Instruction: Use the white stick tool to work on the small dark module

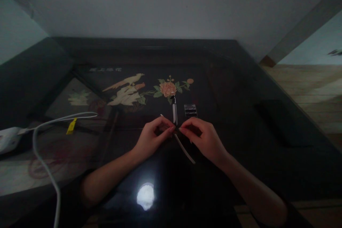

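— Both hands at frame centre, low over the dark glossy worktop (pixel 240 89). Left hand (pixel 151 137) and right hand (pixel 204 137) meeting fingertip to fingertip on a thin white strip (pixel 184 149). Fingers of each nearly closed, pinching something small where they meet; impossible to tell exactly what, too dim and hidden there.

— And the strip itself?

— Running down and right from the pinch, free end resting on the worktop. Probably held close like that for fine work needing both hands. Another slim white-edged piece (pixel 174 112) lying just above the hands, pointing at the inlaid flower (pixel 168 88).

— Any containers?

— Small clear box (pixel 190 110) just above the right hand, ribbed or divided inside; contents unreadable. White cable (pixel 42 156) with yellow tag (pixel 71 126) far left, well apart.
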Demonstrator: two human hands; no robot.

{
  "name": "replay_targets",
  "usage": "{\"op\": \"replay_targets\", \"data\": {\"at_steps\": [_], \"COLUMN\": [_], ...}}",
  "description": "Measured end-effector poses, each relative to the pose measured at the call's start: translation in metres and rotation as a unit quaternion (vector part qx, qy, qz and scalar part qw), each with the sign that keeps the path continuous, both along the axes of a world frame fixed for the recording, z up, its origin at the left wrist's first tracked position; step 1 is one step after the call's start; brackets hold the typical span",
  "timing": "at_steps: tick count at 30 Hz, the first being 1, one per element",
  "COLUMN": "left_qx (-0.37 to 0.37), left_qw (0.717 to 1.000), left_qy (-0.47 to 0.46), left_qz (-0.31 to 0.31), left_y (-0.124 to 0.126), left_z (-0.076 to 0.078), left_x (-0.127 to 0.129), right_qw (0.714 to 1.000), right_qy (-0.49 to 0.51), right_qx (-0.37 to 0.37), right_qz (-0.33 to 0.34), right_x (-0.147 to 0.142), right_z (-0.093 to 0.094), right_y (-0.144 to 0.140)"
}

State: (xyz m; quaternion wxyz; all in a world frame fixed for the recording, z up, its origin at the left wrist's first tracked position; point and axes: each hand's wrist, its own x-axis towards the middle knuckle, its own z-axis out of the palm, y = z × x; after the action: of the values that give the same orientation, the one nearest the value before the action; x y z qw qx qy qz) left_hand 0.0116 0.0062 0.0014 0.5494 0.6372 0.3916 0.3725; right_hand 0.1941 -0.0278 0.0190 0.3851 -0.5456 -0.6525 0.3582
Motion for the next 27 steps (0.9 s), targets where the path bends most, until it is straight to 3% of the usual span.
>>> {"op": "replay_targets", "data": {"at_steps": [10,13,16,19,23,27], "left_qx": [-0.004,0.03,0.109,0.227,0.365,0.371], "left_qw": [0.999,0.999,0.992,0.965,0.902,0.876], "left_qy": [-0.033,-0.002,0.056,0.131,0.229,0.309], "left_qz": [0.017,0.02,0.015,0.005,-0.032,0.003], "left_y": [0.0,0.0,0.0,0.004,0.016,0.037], "left_z": [-0.001,-0.002,-0.005,-0.005,0.003,0.012], "left_x": [0.001,0.0,0.0,0.002,0.018,0.044], "right_qw": [0.998,0.996,0.995,0.995,0.994,0.992], "right_qy": [0.054,0.065,0.047,0.025,-0.013,-0.064], "right_qx": [-0.014,-0.005,0.01,0.026,0.047,0.073], "right_qz": [-0.029,-0.057,-0.082,-0.09,-0.093,-0.084], "right_x": [0.011,0.018,0.03,0.045,0.062,0.067], "right_z": [-0.003,-0.003,-0.002,-0.001,-0.004,-0.011], "right_y": [0.01,0.014,0.019,0.031,0.058,0.084]}}
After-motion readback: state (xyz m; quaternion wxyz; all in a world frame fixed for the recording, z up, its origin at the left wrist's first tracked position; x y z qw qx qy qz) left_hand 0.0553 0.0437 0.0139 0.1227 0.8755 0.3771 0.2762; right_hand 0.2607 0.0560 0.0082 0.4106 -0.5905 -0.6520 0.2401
